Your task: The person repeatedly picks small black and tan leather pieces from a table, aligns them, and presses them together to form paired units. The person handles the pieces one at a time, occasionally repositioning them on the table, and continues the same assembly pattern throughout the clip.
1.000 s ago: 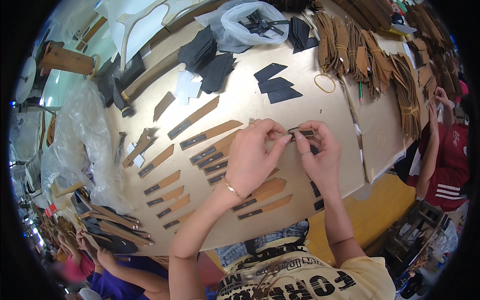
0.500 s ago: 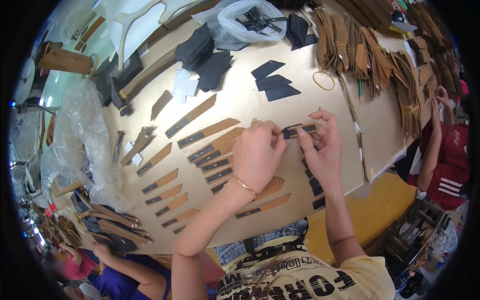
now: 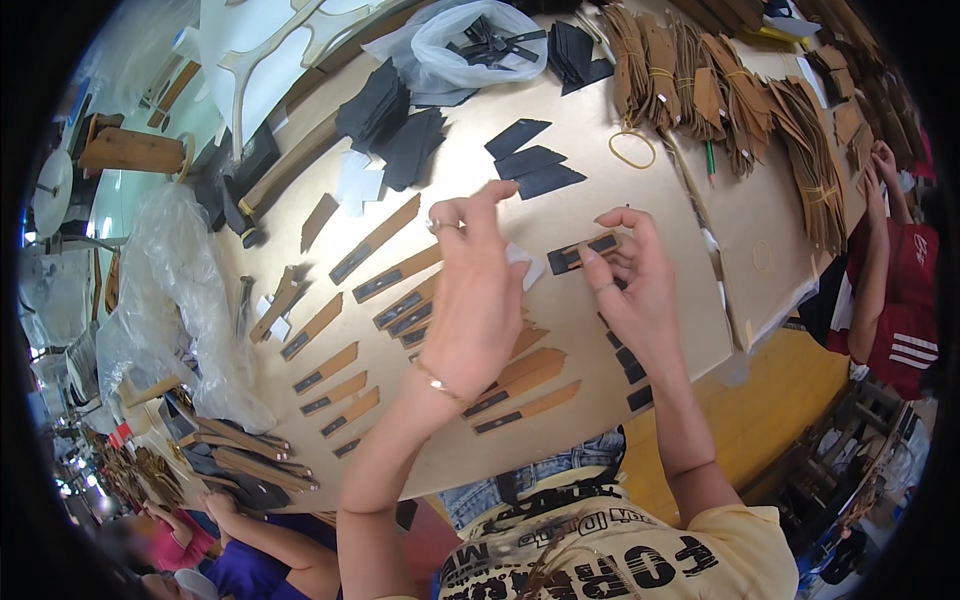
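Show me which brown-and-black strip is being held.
The strip pinched in the right grip; the other brown-and-black strips lie on the table, farther left.

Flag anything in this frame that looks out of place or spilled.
Nothing looks spilled. Mildly odd: a loose yellow rubber band lies on the table near the brown bundles, wrapped around nothing, while similar bands circle the bundles.

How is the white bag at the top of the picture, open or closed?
Open: the bag has a wide mouth, and black strips show inside.
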Demonstrator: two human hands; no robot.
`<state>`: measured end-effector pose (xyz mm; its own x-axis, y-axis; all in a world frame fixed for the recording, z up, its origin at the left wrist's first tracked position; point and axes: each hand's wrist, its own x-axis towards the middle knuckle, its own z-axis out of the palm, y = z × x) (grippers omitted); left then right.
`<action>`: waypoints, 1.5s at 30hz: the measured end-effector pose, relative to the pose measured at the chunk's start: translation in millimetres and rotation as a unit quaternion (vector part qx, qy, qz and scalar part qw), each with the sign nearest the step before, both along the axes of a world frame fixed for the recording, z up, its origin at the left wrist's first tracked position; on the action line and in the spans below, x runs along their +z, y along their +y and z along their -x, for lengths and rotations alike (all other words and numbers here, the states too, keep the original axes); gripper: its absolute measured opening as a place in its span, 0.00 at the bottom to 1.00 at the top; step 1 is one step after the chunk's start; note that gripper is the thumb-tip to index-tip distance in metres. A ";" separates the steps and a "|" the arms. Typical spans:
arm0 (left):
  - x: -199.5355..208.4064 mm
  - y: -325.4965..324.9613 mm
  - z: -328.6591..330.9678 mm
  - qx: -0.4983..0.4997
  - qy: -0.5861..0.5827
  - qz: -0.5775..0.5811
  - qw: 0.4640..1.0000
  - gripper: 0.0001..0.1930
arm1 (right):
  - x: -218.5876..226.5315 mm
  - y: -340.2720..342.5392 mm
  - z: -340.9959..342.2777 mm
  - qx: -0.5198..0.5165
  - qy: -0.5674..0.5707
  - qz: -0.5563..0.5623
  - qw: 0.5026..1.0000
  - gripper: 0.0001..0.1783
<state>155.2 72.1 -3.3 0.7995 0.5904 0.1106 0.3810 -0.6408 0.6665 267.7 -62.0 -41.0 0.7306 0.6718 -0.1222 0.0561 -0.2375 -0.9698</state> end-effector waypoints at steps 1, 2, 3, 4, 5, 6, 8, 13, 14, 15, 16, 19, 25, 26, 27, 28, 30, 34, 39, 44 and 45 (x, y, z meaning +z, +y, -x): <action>3.4 4.5 1.9 0.008 0.019 0.107 0.994 0.32 | 0.9 -1.0 -0.9 0.008 0.011 0.008 1.000 0.17; 6.7 9.8 5.7 0.015 0.032 0.211 0.977 0.32 | 1.4 -1.3 -1.3 0.013 0.025 0.017 0.999 0.17; 7.9 14.2 7.9 0.009 0.013 0.299 0.954 0.32 | 1.9 -1.8 -1.7 0.015 0.027 0.018 0.999 0.17; 3.9 18.2 3.5 0.020 0.008 0.304 0.952 0.32 | 2.0 -1.7 -2.0 0.013 0.030 0.020 0.999 0.18; -1.0 21.0 -0.6 0.025 0.050 0.309 0.949 0.31 | 1.7 -1.3 -1.9 0.014 0.031 0.019 0.999 0.18; -6.5 22.5 -4.8 0.020 0.069 0.303 0.950 0.30 | 1.3 -1.3 -2.0 0.010 0.033 0.017 0.999 0.18; -18.0 19.9 -12.6 0.016 0.098 0.314 0.944 0.29 | -0.5 -0.5 -1.2 0.003 0.035 0.012 0.999 0.17; -31.0 9.2 -21.7 0.025 0.066 0.258 0.963 0.27 | -4.8 -0.9 1.2 -0.011 0.002 -0.022 1.000 0.17; -31.5 8.1 -22.8 0.031 0.050 0.253 0.966 0.26 | -5.3 -0.7 0.9 -0.012 -0.001 -0.022 1.000 0.18; -31.7 6.9 -23.5 0.029 0.055 0.249 0.966 0.26 | -5.4 -0.7 0.8 -0.002 -0.004 -0.017 1.000 0.19; -32.0 5.4 -23.8 0.024 0.044 0.239 0.970 0.25 | -5.1 -1.1 0.0 0.007 -0.007 -0.012 1.000 0.21; -32.5 2.3 -21.5 0.008 0.028 0.220 0.975 0.20 | -3.1 -2.5 0.4 0.031 -0.020 -0.004 0.999 0.25; -28.3 -2.3 -13.6 -0.019 0.022 0.252 0.967 0.12 | 5.0 -9.4 10.1 0.055 -0.046 0.025 0.997 0.31; -26.8 -3.2 -13.3 -0.014 0.020 0.282 0.959 0.12 | 5.9 -10.7 11.6 0.064 -0.059 0.030 0.996 0.31; -25.0 -2.9 -12.6 -0.022 0.025 0.263 0.964 0.12 | 6.3 -11.7 12.9 0.096 -0.125 0.051 0.986 0.30; -23.0 -2.0 -11.5 -0.030 0.029 0.247 0.968 0.11 | 6.3 -12.6 14.8 0.130 -0.194 0.072 0.970 0.29; -17.6 -0.8 -6.8 -0.024 0.017 0.220 0.975 0.11 | 5.9 -14.8 22.9 0.184 -0.292 0.150 0.927 0.29; 1.7 -3.8 23.3 0.036 -0.008 0.176 0.984 0.14 | -1.8 -8.2 46.8 0.201 -0.609 0.222 0.735 0.24; 21.6 -26.7 84.2 0.074 -0.010 0.109 0.991 0.16 | 5.8 -5.8 49.0 0.228 -0.626 0.250 0.702 0.23; 7.2 -70.3 151.6 0.145 -0.056 0.077 0.985 0.14 | 15.4 -7.0 3.3 0.121 -0.478 0.145 0.857 0.20; 2.1 -80.1 163.8 0.165 -0.069 0.074 0.981 0.14 | 14.8 -7.5 -3.9 0.108 -0.462 0.168 0.864 0.22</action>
<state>-8.5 -8.0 -1.2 0.5462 0.8320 0.0971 0.4509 -0.3897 0.8030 271.6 -69.5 -26.2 0.4829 0.8445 0.2316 0.8478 -0.3847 -0.3650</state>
